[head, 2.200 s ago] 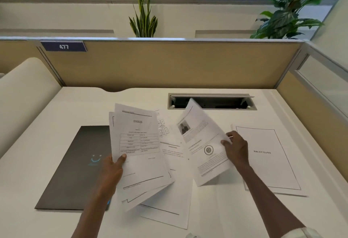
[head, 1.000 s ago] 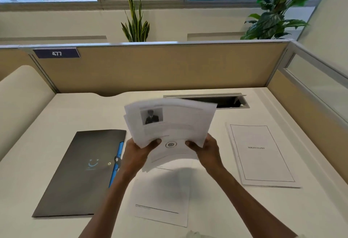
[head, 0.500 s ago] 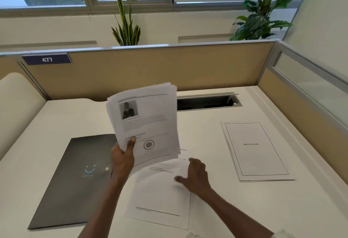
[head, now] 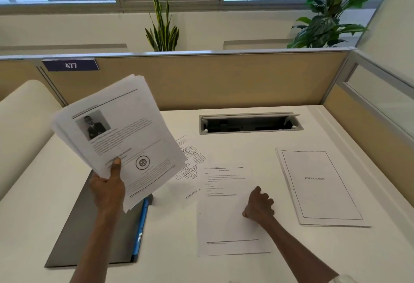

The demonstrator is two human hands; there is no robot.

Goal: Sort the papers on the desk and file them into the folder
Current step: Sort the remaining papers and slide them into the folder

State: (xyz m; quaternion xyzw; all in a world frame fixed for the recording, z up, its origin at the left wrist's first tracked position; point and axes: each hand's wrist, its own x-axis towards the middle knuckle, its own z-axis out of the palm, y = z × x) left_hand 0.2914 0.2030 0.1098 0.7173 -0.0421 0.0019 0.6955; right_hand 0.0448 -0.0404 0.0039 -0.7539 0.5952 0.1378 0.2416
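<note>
My left hand [head: 107, 189] grips a stack of printed papers [head: 125, 134] and holds it raised above the desk's left side; the top sheet bears a photo and a round seal. Under it lies the dark grey folder [head: 94, 240] with a blue spine, closed, partly hidden by my arm. My right hand [head: 259, 207] rests with curled fingers on a loose text sheet [head: 226, 222] flat on the desk, pinching its right edge. A diagram sheet [head: 190, 161] pokes out from beneath that sheet and the stack. A bound "Bibliography" document [head: 318, 186] lies to the right.
The white desk [head: 224, 146] is boxed in by a tan partition [head: 212, 81] behind and a glass-topped one at right. An open cable tray [head: 248, 123] is cut into the desk's back. A cream panel stands at left. Plants stand beyond the partition.
Both hands merged the sheets into one stack. My left hand then lifted it up and to the left, while my right hand let go and dropped onto the loose sheet on the desk.
</note>
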